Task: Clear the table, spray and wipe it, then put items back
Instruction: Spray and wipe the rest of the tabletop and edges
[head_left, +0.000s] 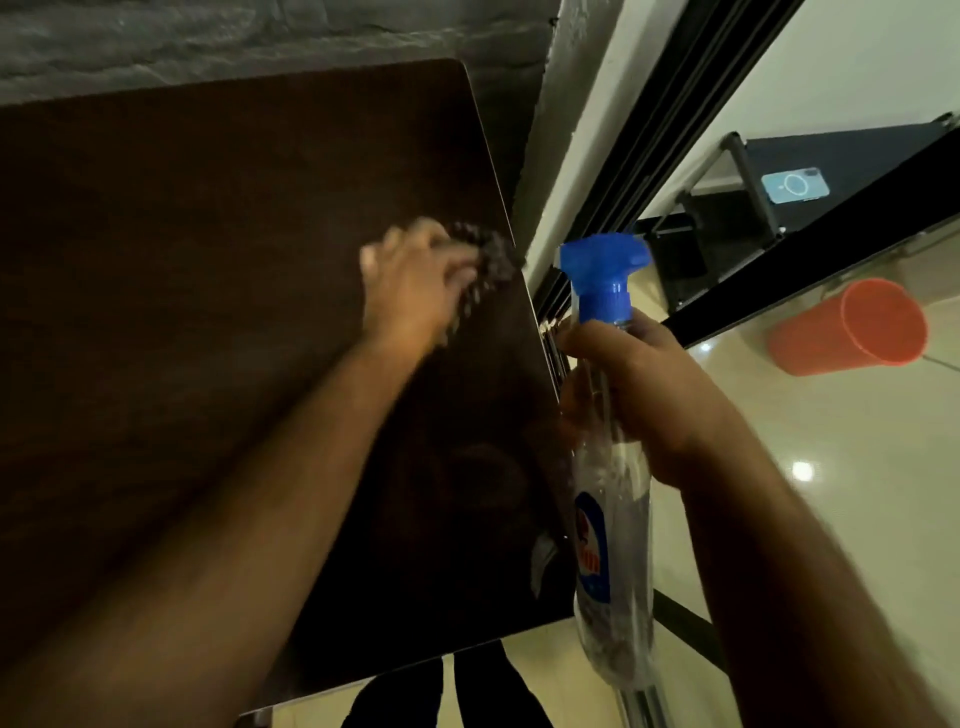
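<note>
- The cloth (480, 260), a dark crumpled rag, is lying on the dark brown table (182, 312) right against its right edge, about halfway along that edge; it is blurred, so its exact shape cannot be told.
- The left hand (415, 286) is sitting on the cloth's near-left side, fingers curled over and pinching it, so the bunched rag is sticking out beyond the fingertips toward the table's far right corner.
- That direction is the relation that matters: with the cloth already at the right edge, the unwiped-looking surface is lying to the left of the fingers and back toward the person, so the next stroke is probably going to pull leftward or nearward rather than push further right, where the rag would slide off.
- The left arm is reaching diagonally across the tabletop, making the left hand the only one over the table.
- The spray bottle (613, 493), clear with a blue trigger head, is being held upright off the table's right side, its long axis running nearly vertical in the view.
- The right hand (639, 395) is gripping the bottle around its neck and upper body, fingers wrapped round it; whether a finger is on the trigger cannot be told.
- An orange cup (857, 327) is resting on the pale floor well to the right, beyond a dark frame, apart from the table.
</note>
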